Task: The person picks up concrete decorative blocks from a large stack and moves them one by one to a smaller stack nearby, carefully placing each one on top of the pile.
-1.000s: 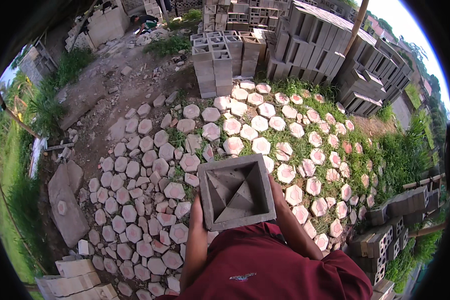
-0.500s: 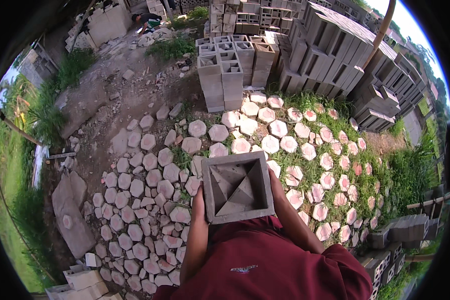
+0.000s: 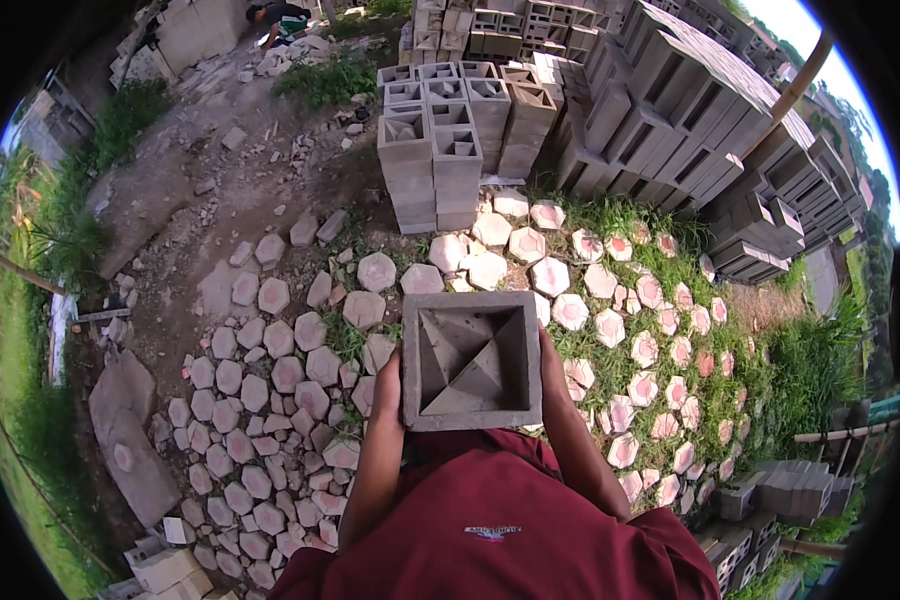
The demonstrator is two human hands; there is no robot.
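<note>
A square grey concrete block (image 3: 473, 362) is held up in front of my chest. Inside its raised rim the face is sunken, with slanting triangular facets that meet near the middle. My left hand (image 3: 391, 385) presses on the block's left side and my right hand (image 3: 553, 370) on its right side. Both hands are closed on it from the sides, though most fingers are hidden behind the block. Ahead, a stack of similar grey blocks (image 3: 407, 185) stands upright, several with the same faceted hollows facing up.
Hexagonal pavers (image 3: 327, 366) cover the ground, with grass (image 3: 610, 345) between them on the right. Tall piles of hollow blocks (image 3: 650, 110) rise behind. More blocks (image 3: 785, 490) lie at the lower right. A person (image 3: 280, 22) bends over rubble at the far left.
The stack ahead looks nearer and larger, and the ground has shifted in view. The block stays between my two hands, now more level and slightly higher in view.
</note>
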